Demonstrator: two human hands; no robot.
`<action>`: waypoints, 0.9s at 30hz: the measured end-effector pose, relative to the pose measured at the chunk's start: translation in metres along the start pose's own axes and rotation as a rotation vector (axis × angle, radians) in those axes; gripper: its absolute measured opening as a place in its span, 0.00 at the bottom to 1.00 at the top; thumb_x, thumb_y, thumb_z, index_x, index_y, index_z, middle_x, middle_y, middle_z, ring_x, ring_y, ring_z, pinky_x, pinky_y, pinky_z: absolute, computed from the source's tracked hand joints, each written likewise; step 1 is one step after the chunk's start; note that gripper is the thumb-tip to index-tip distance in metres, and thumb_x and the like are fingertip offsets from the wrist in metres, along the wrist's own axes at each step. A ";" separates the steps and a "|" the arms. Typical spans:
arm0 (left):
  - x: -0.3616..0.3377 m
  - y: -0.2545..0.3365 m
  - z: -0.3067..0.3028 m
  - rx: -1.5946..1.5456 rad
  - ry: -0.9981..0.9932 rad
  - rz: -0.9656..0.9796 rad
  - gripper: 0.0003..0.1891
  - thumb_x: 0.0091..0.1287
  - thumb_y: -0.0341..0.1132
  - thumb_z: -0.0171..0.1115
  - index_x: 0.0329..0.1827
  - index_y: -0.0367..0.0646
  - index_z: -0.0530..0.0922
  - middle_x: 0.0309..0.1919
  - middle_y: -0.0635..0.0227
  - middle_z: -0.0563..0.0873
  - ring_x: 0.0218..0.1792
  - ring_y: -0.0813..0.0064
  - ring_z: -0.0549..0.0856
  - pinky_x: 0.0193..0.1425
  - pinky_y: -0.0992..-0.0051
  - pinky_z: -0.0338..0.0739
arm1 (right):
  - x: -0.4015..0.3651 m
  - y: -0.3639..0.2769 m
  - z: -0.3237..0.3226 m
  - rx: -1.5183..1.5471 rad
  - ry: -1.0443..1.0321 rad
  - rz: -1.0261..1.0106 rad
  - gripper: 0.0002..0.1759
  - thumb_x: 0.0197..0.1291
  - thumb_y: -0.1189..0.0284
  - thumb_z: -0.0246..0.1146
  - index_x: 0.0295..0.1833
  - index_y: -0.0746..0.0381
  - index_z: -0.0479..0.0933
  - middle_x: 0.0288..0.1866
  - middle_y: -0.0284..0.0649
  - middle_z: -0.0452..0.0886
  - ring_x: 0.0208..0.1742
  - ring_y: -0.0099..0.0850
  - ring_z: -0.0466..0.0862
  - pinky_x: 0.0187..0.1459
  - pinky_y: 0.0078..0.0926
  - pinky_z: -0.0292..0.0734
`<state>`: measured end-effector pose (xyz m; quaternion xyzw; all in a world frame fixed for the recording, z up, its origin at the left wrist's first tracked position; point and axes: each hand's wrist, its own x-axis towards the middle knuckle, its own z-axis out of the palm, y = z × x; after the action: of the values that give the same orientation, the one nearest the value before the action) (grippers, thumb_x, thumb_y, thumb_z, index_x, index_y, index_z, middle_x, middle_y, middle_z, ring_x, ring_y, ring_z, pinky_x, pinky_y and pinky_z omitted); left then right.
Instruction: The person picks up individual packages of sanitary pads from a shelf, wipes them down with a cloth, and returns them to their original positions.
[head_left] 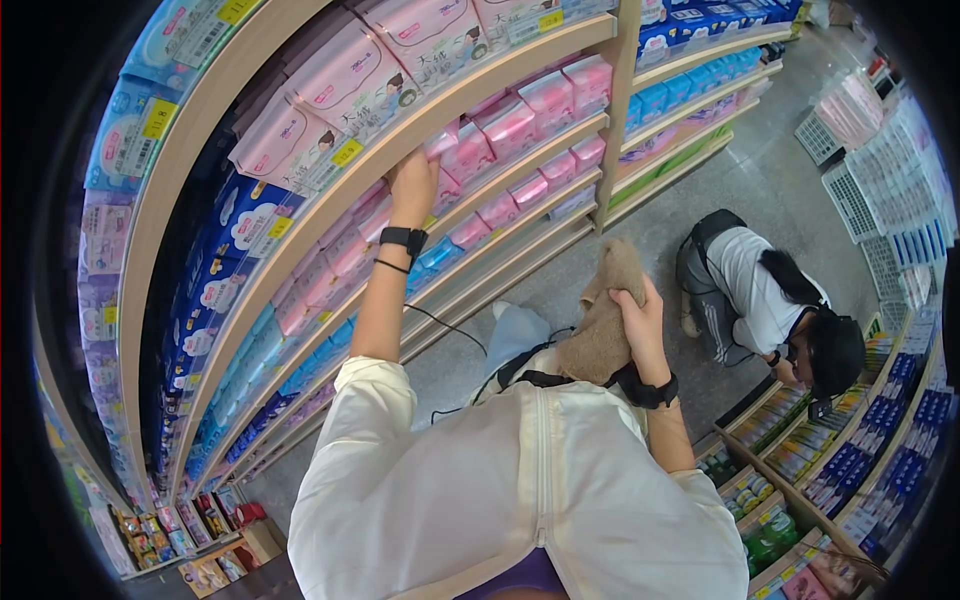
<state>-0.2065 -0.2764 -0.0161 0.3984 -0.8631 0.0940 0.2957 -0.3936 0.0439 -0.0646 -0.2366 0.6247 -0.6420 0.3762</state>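
My left hand (412, 188) reaches into a shelf of pink packages (470, 152), just under the wooden edge of the shelf above. Its fingertips are hidden among the packs, so what they touch cannot be made out. Folded brown cloth (603, 325) is gripped in my right hand (640, 318), in front of my body, with the thumb lying on top of it. Larger pale pink packs (340, 85) with yellow price tags stand on the shelf above my left hand.
On the right a person (765, 290) in a grey top crouches at a low shelf (790, 450). White plastic baskets (880, 200) stand at the upper right. Blue packs (215, 270) fill shelving at the left. Grey floor (640, 215) runs between the shelves.
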 end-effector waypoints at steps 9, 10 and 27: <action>0.039 0.006 0.001 -0.091 -0.084 -0.114 0.22 0.59 0.48 0.60 0.47 0.38 0.78 0.40 0.52 0.83 0.42 0.49 0.81 0.46 0.59 0.73 | 0.001 0.005 -0.001 -0.032 0.020 -0.032 0.20 0.48 0.78 0.60 0.50 0.69 0.73 0.48 0.43 0.75 0.50 0.35 0.75 0.52 0.26 0.67; 0.041 0.000 0.008 -0.133 -0.060 -0.108 0.22 0.59 0.49 0.59 0.47 0.39 0.78 0.41 0.54 0.83 0.42 0.50 0.81 0.47 0.59 0.73 | 0.001 0.004 0.000 -0.039 0.020 -0.034 0.20 0.47 0.78 0.60 0.50 0.69 0.73 0.49 0.43 0.75 0.51 0.35 0.75 0.53 0.27 0.67; 0.058 -0.029 0.033 0.146 -0.438 0.042 0.32 0.62 0.55 0.54 0.64 0.44 0.66 0.63 0.55 0.68 0.63 0.54 0.67 0.66 0.63 0.60 | 0.000 0.002 0.000 -0.083 0.022 -0.067 0.20 0.48 0.78 0.59 0.50 0.70 0.73 0.51 0.45 0.74 0.53 0.36 0.75 0.55 0.27 0.67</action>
<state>-0.2293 -0.3456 -0.0108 0.4117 -0.9057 0.0735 0.0696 -0.3931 0.0434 -0.0669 -0.2657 0.6467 -0.6303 0.3374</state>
